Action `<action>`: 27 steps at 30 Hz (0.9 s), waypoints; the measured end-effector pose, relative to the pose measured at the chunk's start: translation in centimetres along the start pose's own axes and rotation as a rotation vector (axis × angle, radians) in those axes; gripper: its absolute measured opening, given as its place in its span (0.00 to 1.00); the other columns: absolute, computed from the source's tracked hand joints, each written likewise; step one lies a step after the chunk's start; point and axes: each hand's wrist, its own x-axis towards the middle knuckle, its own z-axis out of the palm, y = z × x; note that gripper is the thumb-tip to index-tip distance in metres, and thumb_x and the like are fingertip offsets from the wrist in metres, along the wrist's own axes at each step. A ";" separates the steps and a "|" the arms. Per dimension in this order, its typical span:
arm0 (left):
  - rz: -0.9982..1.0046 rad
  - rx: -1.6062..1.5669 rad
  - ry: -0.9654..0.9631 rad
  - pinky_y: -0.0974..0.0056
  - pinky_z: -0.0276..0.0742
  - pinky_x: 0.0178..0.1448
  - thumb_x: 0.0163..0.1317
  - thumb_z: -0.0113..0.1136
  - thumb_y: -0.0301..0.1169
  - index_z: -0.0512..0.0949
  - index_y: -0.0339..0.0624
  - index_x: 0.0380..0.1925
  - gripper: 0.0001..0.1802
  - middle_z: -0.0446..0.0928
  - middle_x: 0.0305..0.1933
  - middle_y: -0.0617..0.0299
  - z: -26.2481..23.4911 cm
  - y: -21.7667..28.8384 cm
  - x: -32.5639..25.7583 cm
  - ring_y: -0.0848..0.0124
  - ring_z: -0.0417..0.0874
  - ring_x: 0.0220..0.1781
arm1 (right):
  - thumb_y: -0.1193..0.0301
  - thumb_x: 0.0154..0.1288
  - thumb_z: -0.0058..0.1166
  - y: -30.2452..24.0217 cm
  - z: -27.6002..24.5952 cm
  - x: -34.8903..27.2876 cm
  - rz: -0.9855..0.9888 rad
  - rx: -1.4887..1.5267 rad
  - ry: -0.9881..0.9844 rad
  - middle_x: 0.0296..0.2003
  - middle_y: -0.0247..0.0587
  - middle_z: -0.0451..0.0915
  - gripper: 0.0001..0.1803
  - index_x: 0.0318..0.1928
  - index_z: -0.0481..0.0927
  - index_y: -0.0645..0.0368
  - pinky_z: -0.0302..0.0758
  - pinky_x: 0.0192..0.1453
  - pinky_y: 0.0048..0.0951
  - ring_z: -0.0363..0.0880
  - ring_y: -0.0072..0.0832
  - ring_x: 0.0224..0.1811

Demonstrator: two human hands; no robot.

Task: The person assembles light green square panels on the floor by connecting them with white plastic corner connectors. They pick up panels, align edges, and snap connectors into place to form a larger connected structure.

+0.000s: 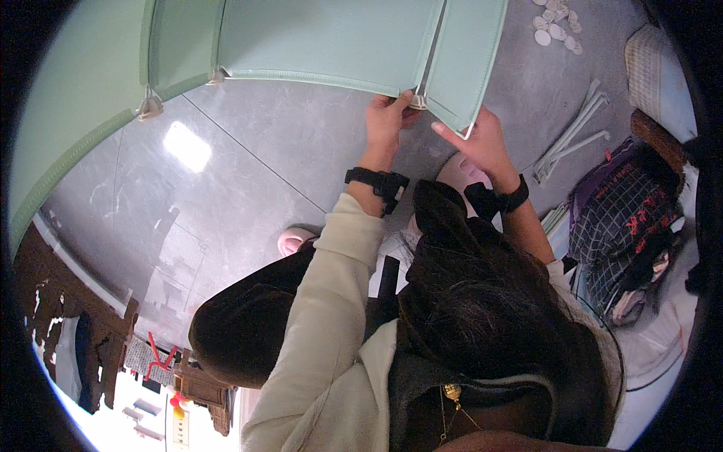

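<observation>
Mint-green plastic panels [324, 38] stand joined edge to edge above a grey tiled floor. My left hand [388, 120] pinches a small white corner connector [416, 99] at the bottom of the joint between two panels. My right hand [482, 139] grips the lower corner of the right-hand green panel [471, 53], fingers wrapped on its edge. Both wrists wear black bands. More white connectors [149, 105] sit at the lower corners of the panels further left.
White plastic rods [572, 139] lie on the floor to the right, and small white round discs [556, 22] are scattered at the top right. A dark checked cloth bag [625, 226] lies at right. A pink slipper [295, 239] shows by my knee.
</observation>
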 end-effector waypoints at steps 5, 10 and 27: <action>0.195 0.165 -0.124 0.62 0.80 0.48 0.52 0.64 0.19 0.69 0.34 0.51 0.25 0.79 0.44 0.53 -0.9 -0.3 -0.4 0.64 0.82 0.44 | 0.68 0.57 0.61 -2.5 1.2 -0.1 -0.148 -0.235 0.118 0.26 0.54 0.80 0.12 0.37 0.80 0.64 0.76 0.28 0.33 0.82 0.42 0.26; 0.296 0.268 -0.092 0.61 0.78 0.51 0.51 0.63 0.19 0.66 0.34 0.55 0.29 0.78 0.47 0.52 -1.2 -1.3 -0.1 0.64 0.80 0.48 | 0.70 0.58 0.58 -2.4 1.8 -0.3 -0.219 -0.217 0.221 0.17 0.49 0.77 0.08 0.29 0.79 0.63 0.72 0.22 0.36 0.78 0.43 0.18; 0.080 -0.658 -0.055 0.58 0.75 0.56 0.68 0.50 0.26 0.60 0.39 0.57 0.19 0.70 0.53 0.54 2.6 -2.5 -3.2 0.63 0.75 0.51 | 0.71 0.63 0.55 -3.1 2.1 -0.6 -0.121 -0.258 0.165 0.22 0.43 0.83 0.09 0.32 0.81 0.66 0.76 0.30 0.29 0.84 0.30 0.25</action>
